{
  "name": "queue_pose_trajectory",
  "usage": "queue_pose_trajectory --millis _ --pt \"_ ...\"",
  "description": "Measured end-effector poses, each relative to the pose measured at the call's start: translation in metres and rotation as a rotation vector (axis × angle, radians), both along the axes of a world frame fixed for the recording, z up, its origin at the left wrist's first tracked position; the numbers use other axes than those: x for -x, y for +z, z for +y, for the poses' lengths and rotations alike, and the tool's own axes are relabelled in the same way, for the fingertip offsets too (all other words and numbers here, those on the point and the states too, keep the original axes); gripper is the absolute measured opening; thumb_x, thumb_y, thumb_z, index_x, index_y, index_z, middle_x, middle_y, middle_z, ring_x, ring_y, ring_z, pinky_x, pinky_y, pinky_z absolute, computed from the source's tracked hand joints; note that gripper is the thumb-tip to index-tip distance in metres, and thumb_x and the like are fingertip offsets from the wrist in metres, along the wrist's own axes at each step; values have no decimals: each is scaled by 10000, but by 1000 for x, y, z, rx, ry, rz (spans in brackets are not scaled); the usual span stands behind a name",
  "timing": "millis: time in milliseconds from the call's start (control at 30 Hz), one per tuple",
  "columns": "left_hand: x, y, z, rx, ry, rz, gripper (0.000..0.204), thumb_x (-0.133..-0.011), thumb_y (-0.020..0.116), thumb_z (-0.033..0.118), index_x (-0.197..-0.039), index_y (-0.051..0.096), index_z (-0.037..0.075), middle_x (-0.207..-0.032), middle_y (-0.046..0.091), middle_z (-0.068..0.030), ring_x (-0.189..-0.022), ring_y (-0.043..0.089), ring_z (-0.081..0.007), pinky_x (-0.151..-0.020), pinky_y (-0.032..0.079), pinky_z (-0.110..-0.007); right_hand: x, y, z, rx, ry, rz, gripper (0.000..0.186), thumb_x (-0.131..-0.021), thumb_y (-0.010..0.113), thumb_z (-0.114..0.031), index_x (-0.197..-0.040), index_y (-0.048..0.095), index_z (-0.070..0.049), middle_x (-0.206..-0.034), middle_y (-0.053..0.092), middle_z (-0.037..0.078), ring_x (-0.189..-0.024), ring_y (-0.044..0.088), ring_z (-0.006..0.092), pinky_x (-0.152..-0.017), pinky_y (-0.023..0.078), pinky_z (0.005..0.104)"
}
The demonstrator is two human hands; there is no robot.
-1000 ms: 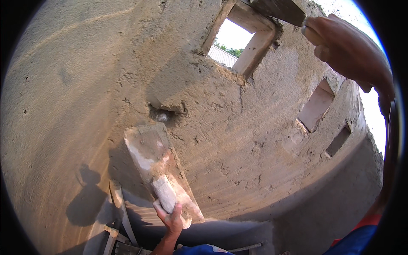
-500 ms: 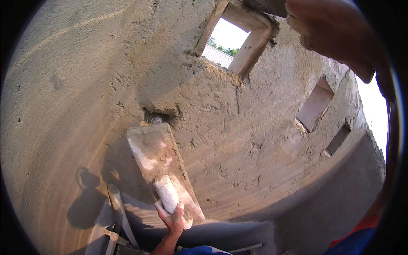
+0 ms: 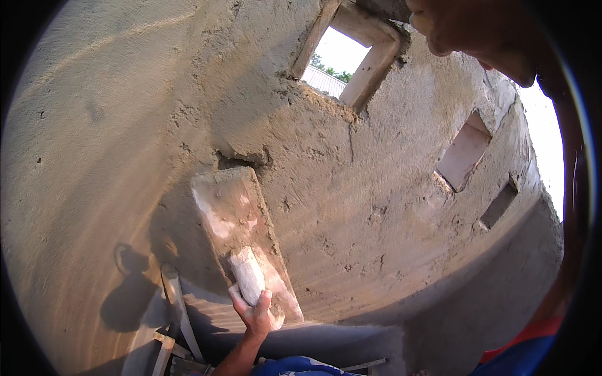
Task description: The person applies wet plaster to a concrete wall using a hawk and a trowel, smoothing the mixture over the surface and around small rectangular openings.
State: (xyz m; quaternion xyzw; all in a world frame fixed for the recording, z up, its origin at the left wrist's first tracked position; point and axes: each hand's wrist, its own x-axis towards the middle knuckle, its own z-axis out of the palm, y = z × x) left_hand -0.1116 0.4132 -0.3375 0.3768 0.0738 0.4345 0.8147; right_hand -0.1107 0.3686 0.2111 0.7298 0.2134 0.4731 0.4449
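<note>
A long rectangular plastering float [image 3: 235, 213], smeared with mortar, lies across the rough plastered wall [image 3: 326, 200], just below a ragged hole [image 3: 241, 158]. My left hand [image 3: 254, 310] is closed around the float's pale, chunky handle. The float's upper end overlaps the hole's lower edge; whether its whole face touches the wall is hidden. High at the right, close to the camera, is my right hand [image 3: 473, 34], dark in shadow, with curled fingers. Beside its fingertips a dark grey-brown flat piece [image 3: 389, 9] shows at the top edge, too cut off to name.
A framed window opening [image 3: 342, 56] is above, with a roof and trees outside. Two smaller recesses [image 3: 465, 153] [image 3: 500, 207] sit farther right. A leaning wooden plank [image 3: 179, 307] and timber pieces [image 3: 166, 344] stand at lower left. Shadows fall on the left wall.
The float has slid slightly up with my left hand, covering the whitish thing that showed in the hole. My right hand has moved a little up and left.
</note>
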Motion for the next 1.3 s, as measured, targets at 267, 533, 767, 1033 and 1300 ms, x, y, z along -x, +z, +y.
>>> queue_pose_trajectory --millis 267,533,767,1033,1300 --pt "5 -15 -3 27 -30 3 532 -799 731 171 -1171 391 1 -1003 493 -108 -724 508 -123 -623 460 -281 6 -2 0 19 -10 6 328 -834 639 -21 -1151 561 -41 -951 605 170 -883 632 280 -815 547 405" --pt "-11 -30 -5 -66 75 10 429 -815 683 151 -1098 386 22 -890 510 -109 -614 514 -139 -543 452 -285 10 1 4 21 17 -22 322 -835 637 -18 -1148 565 -39 -950 606 171 -881 632 278 -814 547 404" --pt "-5 -23 1 -94 89 3 448 -808 695 156 -1116 399 21 -937 507 -109 -631 513 -136 -541 450 -283 3 -4 7 25 55 1 318 -836 635 -16 -1146 569 -37 -949 606 171 -879 632 277 -813 547 403" --pt "12 -26 0 -109 103 36 455 -808 694 157 -1128 398 28 -938 506 -103 -632 512 -134 -538 451 -285 0 -16 12 23 69 92 313 -837 632 -13 -1143 573 -35 -948 607 171 -877 632 275 -812 547 402" --pt "21 -27 -7 -59 84 -20 436 -818 686 159 -1118 394 38 -923 518 -103 -611 512 -128 -526 440 -279 -5 -32 11 51 103 139 308 -838 630 -11 -1141 577 -33 -947 607 172 -875 632 274 -811 547 401"
